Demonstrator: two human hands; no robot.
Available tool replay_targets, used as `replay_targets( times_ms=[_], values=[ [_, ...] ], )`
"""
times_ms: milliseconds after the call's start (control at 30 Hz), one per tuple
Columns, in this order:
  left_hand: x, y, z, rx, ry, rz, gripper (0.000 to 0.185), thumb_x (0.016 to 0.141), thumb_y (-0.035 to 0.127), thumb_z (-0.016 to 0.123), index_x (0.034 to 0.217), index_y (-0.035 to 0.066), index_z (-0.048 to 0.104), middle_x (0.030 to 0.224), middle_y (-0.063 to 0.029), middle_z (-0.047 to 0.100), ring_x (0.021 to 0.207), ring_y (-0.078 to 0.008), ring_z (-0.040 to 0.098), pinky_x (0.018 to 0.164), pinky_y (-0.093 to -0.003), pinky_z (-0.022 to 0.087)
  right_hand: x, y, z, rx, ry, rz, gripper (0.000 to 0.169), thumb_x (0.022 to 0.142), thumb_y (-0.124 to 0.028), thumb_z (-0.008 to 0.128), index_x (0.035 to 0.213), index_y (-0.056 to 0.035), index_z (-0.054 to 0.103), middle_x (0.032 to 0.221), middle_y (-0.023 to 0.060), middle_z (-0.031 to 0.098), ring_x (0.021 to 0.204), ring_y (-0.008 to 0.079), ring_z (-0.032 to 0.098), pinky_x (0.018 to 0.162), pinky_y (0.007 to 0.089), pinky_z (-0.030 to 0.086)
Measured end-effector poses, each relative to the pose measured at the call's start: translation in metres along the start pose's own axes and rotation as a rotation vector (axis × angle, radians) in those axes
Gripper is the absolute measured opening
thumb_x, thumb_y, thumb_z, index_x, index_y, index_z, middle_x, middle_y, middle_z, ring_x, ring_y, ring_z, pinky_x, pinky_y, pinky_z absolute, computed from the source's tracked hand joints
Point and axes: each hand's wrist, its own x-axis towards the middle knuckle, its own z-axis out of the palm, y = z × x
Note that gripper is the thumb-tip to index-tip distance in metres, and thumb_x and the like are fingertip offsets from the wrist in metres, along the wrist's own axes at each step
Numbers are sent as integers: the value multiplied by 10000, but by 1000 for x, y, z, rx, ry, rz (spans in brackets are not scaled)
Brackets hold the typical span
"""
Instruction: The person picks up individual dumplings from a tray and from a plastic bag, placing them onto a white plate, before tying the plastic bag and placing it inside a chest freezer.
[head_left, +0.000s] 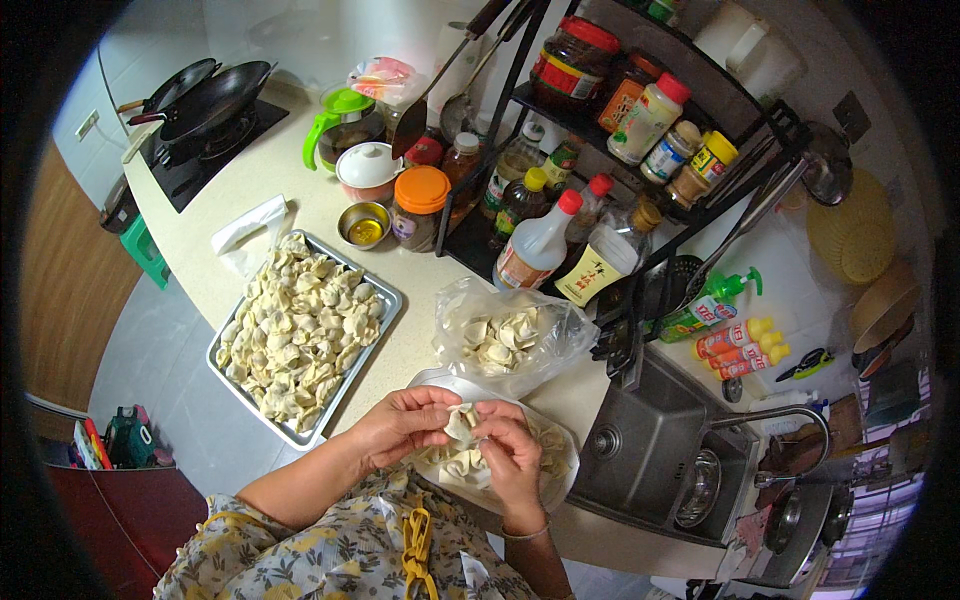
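Note:
My left hand (405, 426) and my right hand (514, 454) meet in front of me, pinching one folded wonton (460, 422) between their fingertips. Below them lies a white oval dish (574, 471) with several wontons (456, 466) in it, partly covered by my hands. Just beyond, a clear plastic bag (551, 356) lies open with more wontons (502, 341) inside. To the left, a rectangular metal tray (394, 298) is heaped with wontons (300, 330).
A small metal bowl (364, 225) with yellow liquid stands beside an orange-lidded jar (422, 191). A black rack (469, 251) of bottles rises behind the bag. On the right is a dark sink (637, 427); far left, a wok (210, 101) sits on a gas hob (187, 184).

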Motion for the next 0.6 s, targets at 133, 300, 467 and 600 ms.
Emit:
replay_targets(
  times_ms=[133, 300, 467, 600],
  values=[
    [0, 5, 5, 39, -91, 30, 227, 865, 0, 619, 1089, 38, 626, 986, -23, 649, 861, -103, 633, 771, -245, 535, 6, -2, -5, 69, -45, -54, 173, 767, 88, 540, 865, -16, 638, 1106, 98, 566, 987, 169, 556, 862, 282, 439],
    [0, 17, 23, 262, -123, 177, 230, 815, -48, 657, 1031, 30, 639, 935, -28, 657, 842, -107, 626, 779, -245, 513, 17, -15, -4, 253, -10, 99, 219, 786, 68, 537, 989, 8, 592, 1097, 104, 567, 1005, 184, 555, 879, 293, 441],
    [20, 40, 55, 1113, 67, 694, 140, 780, 33, 695, 914, 54, 663, 826, -35, 652, 747, -140, 611, 629, -276, 480, 57, -23, -21, -433, 51, -116, 292, 793, 18, 555, 1085, 0, 556, 1062, 140, 588, 893, 248, 610, 788, 335, 500],
    [64, 41, 57, 1663, 155, 1126, 196, 648, 20, 675, 835, 75, 657, 837, -64, 633, 754, -282, 584, 683, -338, 478, 70, -26, -23, -1099, 8, -146, 230, 792, -36, 556, 1018, -14, 596, 1007, 154, 612, 799, 315, 626, 676, 396, 519]
  ],
)
